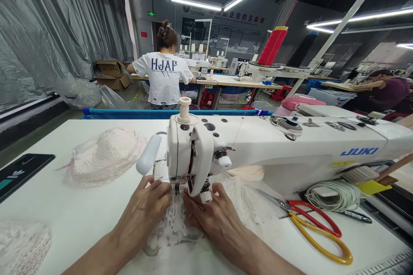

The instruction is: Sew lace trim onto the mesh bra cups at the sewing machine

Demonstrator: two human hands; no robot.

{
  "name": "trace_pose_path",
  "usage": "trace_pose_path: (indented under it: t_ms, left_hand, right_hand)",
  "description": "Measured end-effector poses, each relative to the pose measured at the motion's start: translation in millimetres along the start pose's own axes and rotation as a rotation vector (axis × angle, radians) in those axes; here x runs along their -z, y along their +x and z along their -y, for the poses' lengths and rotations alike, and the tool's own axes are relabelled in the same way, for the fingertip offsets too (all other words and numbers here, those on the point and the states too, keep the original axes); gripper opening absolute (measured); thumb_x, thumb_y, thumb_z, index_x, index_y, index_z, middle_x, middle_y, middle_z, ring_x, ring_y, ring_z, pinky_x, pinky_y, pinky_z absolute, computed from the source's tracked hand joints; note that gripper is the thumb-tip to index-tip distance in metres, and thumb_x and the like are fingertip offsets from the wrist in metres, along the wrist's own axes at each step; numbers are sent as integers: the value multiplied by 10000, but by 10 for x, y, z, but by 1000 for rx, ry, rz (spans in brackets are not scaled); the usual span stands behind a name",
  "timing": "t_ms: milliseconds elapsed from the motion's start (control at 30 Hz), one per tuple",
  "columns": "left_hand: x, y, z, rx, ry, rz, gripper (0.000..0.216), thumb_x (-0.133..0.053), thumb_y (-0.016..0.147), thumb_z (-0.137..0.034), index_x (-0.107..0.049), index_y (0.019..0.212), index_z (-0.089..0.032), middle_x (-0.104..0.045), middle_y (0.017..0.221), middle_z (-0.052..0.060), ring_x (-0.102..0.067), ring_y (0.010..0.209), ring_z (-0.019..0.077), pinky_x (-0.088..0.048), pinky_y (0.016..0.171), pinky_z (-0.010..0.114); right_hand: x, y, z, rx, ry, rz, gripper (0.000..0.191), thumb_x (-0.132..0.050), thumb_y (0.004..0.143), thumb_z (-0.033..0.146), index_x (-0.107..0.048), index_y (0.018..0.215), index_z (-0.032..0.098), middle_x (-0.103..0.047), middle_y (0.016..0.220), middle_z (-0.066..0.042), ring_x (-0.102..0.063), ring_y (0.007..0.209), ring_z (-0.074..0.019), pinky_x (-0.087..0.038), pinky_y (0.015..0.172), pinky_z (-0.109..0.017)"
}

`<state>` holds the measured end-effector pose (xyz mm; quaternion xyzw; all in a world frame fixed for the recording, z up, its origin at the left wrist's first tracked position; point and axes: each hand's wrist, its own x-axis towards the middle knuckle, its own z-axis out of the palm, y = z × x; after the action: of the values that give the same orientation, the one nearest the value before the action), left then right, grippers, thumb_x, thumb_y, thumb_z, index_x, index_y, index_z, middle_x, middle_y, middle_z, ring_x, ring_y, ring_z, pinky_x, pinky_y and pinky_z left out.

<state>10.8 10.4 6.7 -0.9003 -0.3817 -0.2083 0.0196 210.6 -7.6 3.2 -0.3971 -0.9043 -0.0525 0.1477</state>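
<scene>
A white JUKI sewing machine [277,146] stands across the white table [64,215]. A piece of white lace fabric [174,227] lies under its needle area. My left hand [146,206] rests on the lace just left of the presser foot, fingers curled and pressed down on it. My right hand [214,215] lies on the lace to the right of the foot, fingers bent and pinching the fabric toward the needle. Red thread runs from a red spool [272,45] down to the machine head.
A heap of pinkish lace pieces [105,157] lies at the left, more lace [22,245] at the near left corner. Red and yellow scissors [318,227] and a coiled cord [335,195] lie at the right. A dark phone [19,172] sits at the left edge. Other people work behind.
</scene>
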Motion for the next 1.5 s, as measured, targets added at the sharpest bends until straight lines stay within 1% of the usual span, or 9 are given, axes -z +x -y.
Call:
trace_pose_path:
  t_ms: [267, 400, 500, 633, 767, 900, 1033, 1233, 1500]
  left_hand:
    - [-15, -127, -69, -75, -29, -110, 300, -310, 941, -78, -566, 825, -184, -611, 862, 10, -561, 774, 149, -313, 827, 369]
    - [112, -330, -237, -114, -222, -6, 122, -479, 920, -284, -572, 944, -210, -616, 880, 0, -557, 810, 163, -334, 851, 382]
    - [158, -459, -334, -69, -254, 56, 193, -617, 811, -384, -578, 875, -205, -583, 823, 6, -530, 772, 190, -364, 807, 402]
    - [104, -478, -384, -41, -213, -28, 84, -568, 837, -268, -559, 802, -192, -596, 842, 27, -531, 784, 199, -381, 778, 390]
    - [34, -390, -355, -57, -71, -150, 177, -411, 898, -89, -541, 815, -176, -598, 683, 5, -518, 624, 163, -384, 647, 319]
    - [19, -351, -290, -62, 21, -166, 236, -342, 871, -9, -511, 853, -172, -593, 600, -23, -496, 511, 142, -351, 527, 265]
    - [42, -335, -278, -41, 36, -150, 169, -359, 930, -115, -511, 889, -175, -613, 614, -23, -526, 516, 150, -351, 508, 266]
    - [53, -237, -289, -62, -22, 33, 217, -421, 919, -166, -539, 737, -176, -596, 613, -17, -562, 563, 171, -395, 599, 322]
    - [82, -225, -271, 101, -105, 265, 166, -464, 859, -99, -572, 764, -184, -625, 712, -14, -589, 656, 163, -386, 638, 308]
  right_hand:
    - [18, -98, -3, 95, 83, -82, 345, -512, 872, 503, -613, 964, 185, -658, 1068, -76, -521, 972, -236, -278, 839, -420]
    - [102, -184, 95, 238, 251, -23, 548, -449, 812, 659, -587, 948, 146, -647, 1077, -69, -528, 951, -196, -296, 819, -374]
    - [96, -211, 154, 244, 225, -16, 361, -476, 902, 487, -576, 903, 140, -647, 1037, -64, -537, 892, -168, -296, 771, -350]
    - [27, -184, 201, 214, 227, -126, 222, -394, 957, 171, -556, 808, 139, -648, 838, -34, -533, 760, -140, -297, 738, -331]
    - [-41, -130, 219, 128, 259, -195, 341, -286, 986, 210, -515, 743, 138, -559, 615, -9, -460, 586, -128, -306, 661, -305]
    - [-46, -120, 186, 121, 304, -177, 331, -372, 964, 389, -506, 796, 138, -562, 637, -7, -478, 594, -131, -324, 686, -301]
    - [-21, -145, 156, 118, 328, -154, 191, -349, 960, 166, -519, 876, 143, -575, 631, 15, -467, 555, -109, -319, 685, -290]
    - [-65, -146, 214, 53, 304, -223, 204, -367, 942, 136, -537, 830, 145, -561, 586, 19, -464, 516, -104, -313, 656, -294]
    - [-42, -193, 224, 1, 382, -115, 128, -421, 912, 112, -540, 876, 143, -584, 680, 4, -505, 604, -121, -315, 658, -288]
